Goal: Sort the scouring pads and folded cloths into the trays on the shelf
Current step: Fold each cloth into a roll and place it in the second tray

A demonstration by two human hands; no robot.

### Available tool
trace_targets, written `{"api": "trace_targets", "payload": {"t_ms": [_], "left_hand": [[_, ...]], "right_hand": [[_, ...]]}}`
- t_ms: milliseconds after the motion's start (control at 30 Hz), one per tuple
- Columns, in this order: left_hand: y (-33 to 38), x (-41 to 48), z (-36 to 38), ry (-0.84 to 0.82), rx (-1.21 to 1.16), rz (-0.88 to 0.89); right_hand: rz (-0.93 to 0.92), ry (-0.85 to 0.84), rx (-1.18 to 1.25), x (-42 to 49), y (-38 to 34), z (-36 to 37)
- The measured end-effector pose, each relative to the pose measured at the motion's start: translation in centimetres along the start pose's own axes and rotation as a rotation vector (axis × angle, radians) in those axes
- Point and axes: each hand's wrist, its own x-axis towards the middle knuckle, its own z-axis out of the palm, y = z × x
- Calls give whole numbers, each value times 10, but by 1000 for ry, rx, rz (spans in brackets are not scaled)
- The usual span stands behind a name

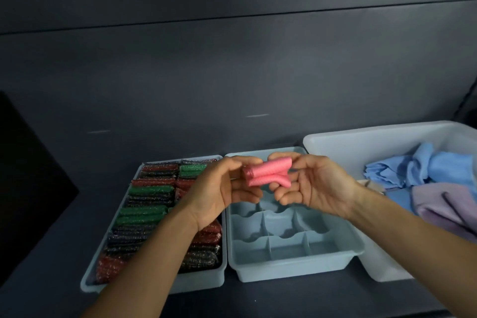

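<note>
A pink cloth (268,172), rolled into a small bundle, is held between both hands above the far end of the middle tray. My left hand (222,188) pinches its left end and my right hand (309,183) grips its right end. Below them sits the pale blue divided tray (294,268) with several empty compartments. To its left a blue tray (154,289) is packed with rows of red, green and dark glittery scouring pads (147,204).
A large white bin (361,142) at the right holds loose blue cloths (423,168) and a lilac cloth (444,201). All three containers stand on a dark grey shelf (284,297) against a dark back wall. A black panel (28,178) is at the far left.
</note>
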Motion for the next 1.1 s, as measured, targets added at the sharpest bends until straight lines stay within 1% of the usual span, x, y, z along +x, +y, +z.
{"api": "trace_targets", "payload": {"t_ms": [67,100,167,300,333,433,467,633,767,833,967,1100], "left_hand": [[0,7,-6,-13,107,-19],[-1,11,-8,-11,191,-20],[-5,20,-11,16,332,-34],[-12,51,-20,60,538,-85],[-12,61,-23,64,605,-75],[-15,93,-30,111,964,39],[-17,101,-32,140,1062,54],[-34,125,-32,263,1347,7],[-45,129,-35,196,1471,-5],[-46,129,-38,158,1543,-26],[-39,129,-42,55,1842,-104],[-41,134,-42,-92,1995,-148]], "right_hand": [[33,-34,-85,4,-5,-4],[26,-33,-185,8,-5,-8],[-16,10,-396,18,-6,-14],[-42,83,-680,43,-12,-32],[-48,105,-758,50,-16,-35],[-63,237,-1057,75,-26,-43],[-60,284,-1144,84,-27,-44],[-23,384,-1632,116,-13,-55],[5,383,-1842,127,-5,-53],[34,369,-1883,131,-4,-51],[55,345,-1985,135,-2,-50],[70,312,-2070,138,-4,-49]]}}
